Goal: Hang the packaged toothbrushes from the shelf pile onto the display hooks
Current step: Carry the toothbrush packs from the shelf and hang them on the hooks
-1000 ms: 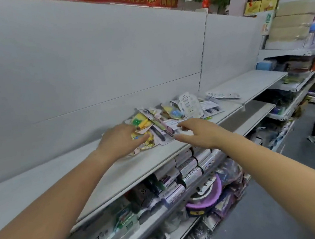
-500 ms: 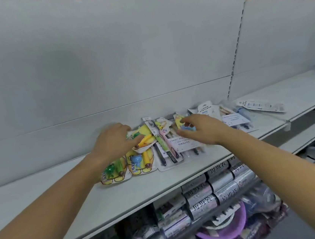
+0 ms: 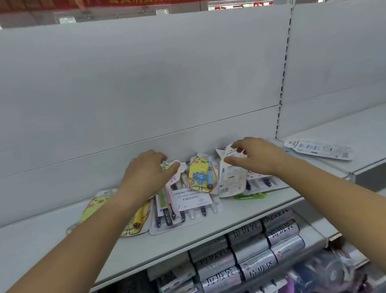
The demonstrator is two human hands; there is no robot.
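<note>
Pile of packaged toothbrushes (image 3: pixel 189 200) lies flat on the white shelf (image 3: pixel 256 214), pushed close to the back panel (image 3: pixel 130 81), packs overlapping at odd angles. My left hand (image 3: pixel 146 174) is curled over the pile's upper left part, thumb and fingers pinching the top of a white-edged pack (image 3: pixel 177 166). My right hand (image 3: pixel 259 156) pinches the top edge of a white card pack (image 3: pixel 231 178) between thumb and fingertips; that pack's upper end is lifted, its lower end resting on the pile. Between my two hands sits a yellow cartoon pack (image 3: pixel 201 177), tilted, touching the white card pack on its right. Below it, a wide multi-brush pack (image 3: pixel 195 215) with a white label. More yellow-green packs (image 3: pixel 92 207) are partly hidden beneath my left forearm. A lone long pack (image 3: pixel 318 149) lies well apart on the neighbouring shelf section to the right. Lower shelf (image 3: pixel 319 235) holds rows of grey rolls (image 3: pixel 248 249) with printed characters.
</note>
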